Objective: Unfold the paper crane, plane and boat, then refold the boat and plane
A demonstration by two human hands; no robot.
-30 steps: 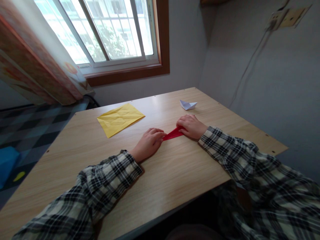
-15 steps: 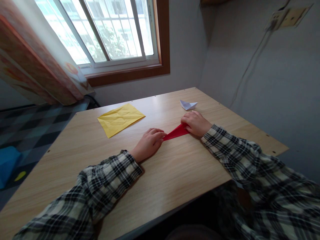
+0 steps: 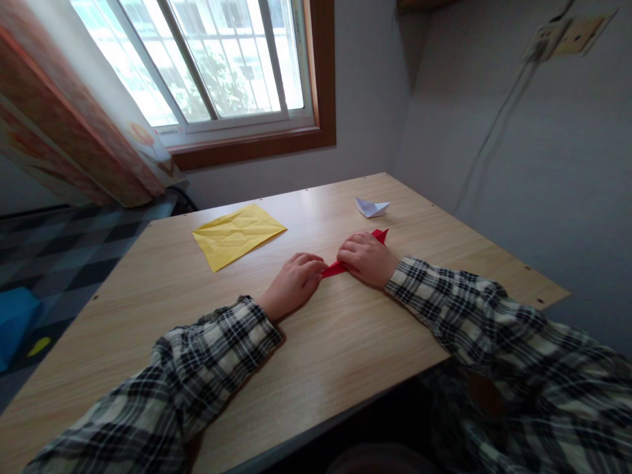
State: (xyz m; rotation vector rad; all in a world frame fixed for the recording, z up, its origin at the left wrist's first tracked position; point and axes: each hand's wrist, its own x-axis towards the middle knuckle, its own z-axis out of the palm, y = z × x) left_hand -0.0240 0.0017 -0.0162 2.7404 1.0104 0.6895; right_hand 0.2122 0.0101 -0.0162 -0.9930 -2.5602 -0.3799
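Note:
A folded piece of red paper (image 3: 334, 269) lies on the wooden table between my hands. My left hand (image 3: 295, 282) rests on the table with its fingertips closed on the paper's left, pointed end. Over the paper's middle lies my right hand (image 3: 368, 259), its fingers curled down onto the paper and hiding much of it. The paper's other end shows past the right hand as a small peaked tip. Behind the right hand, apart from it, stands a small white paper boat (image 3: 372, 208).
A creased yellow sheet of paper (image 3: 239, 236) lies flat at the back left of the table (image 3: 276, 382). Beyond the table's left edge is a blue object (image 3: 17, 322) on a checked surface. A window and walls stand behind the table.
My right hand has moved left along the red paper, from its right end to its middle, uncovering the peaked right tip. My left hand has stayed in place.

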